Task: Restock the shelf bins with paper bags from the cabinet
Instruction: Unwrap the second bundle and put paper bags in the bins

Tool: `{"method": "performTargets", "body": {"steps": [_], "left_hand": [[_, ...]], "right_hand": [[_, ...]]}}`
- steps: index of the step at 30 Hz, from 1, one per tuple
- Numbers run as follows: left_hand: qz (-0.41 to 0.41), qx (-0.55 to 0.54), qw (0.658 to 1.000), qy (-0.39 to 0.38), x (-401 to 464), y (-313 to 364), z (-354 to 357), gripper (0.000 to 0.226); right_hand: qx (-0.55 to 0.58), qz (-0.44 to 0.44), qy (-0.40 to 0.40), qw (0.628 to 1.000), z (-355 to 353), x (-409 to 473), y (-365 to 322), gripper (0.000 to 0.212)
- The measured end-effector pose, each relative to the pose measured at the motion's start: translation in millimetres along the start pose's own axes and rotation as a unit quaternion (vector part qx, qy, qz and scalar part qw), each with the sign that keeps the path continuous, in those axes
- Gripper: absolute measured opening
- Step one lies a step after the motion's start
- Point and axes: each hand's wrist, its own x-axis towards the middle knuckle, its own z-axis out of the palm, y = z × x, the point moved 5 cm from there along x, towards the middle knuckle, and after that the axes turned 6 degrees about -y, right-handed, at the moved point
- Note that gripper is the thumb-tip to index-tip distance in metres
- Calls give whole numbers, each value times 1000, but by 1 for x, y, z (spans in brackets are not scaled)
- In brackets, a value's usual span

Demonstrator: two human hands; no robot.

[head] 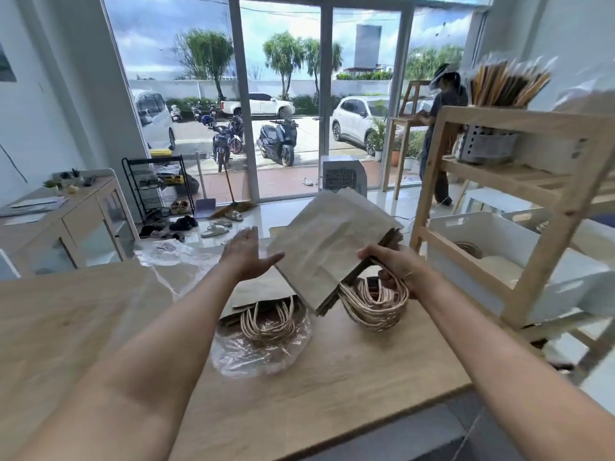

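The right hand has its grip closed around the handle end of a stack of kraft paper bags, lifted and tilted above the wooden counter, their twisted-paper handles dangling below. The left hand is open and flat, palm toward the stack's face, just beside it and holding nothing. A second bundle of bags lies on the counter, partly in clear plastic wrap. The step in hand looks like squaring up a batch before carrying it over. Next, both hands should steady the stack and move it right, to the white bin on the wooden shelf.
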Motion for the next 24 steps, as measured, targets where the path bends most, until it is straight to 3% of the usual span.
{"method": "performTargets", "body": {"steps": [2, 5, 11, 14, 19, 24], "left_hand": [[68, -51, 996, 13, -6, 37, -7, 113], [137, -41, 990, 19, -17, 94, -16, 135], [172, 41, 984, 35, -42, 176, -12, 149], [204, 114, 972, 28, -43, 188, -2, 138], [188, 84, 978, -12, -55, 194, 4, 99], [158, 126, 977, -66, -62, 189, 16, 96]], "right_hand": [[-49, -29, -27, 998, -23, -10, -11, 19], [-146, -52, -65, 986, -65, -26, -22, 21], [-320, -31, -122, 939, -121, -48, -12, 29], [-368, -39, -153, 916, -126, -49, 0, 25], [-390, -43, -188, 900, -137, -45, 6, 28], [-397, 23, -207, 894, -143, -35, 20, 61]]}}
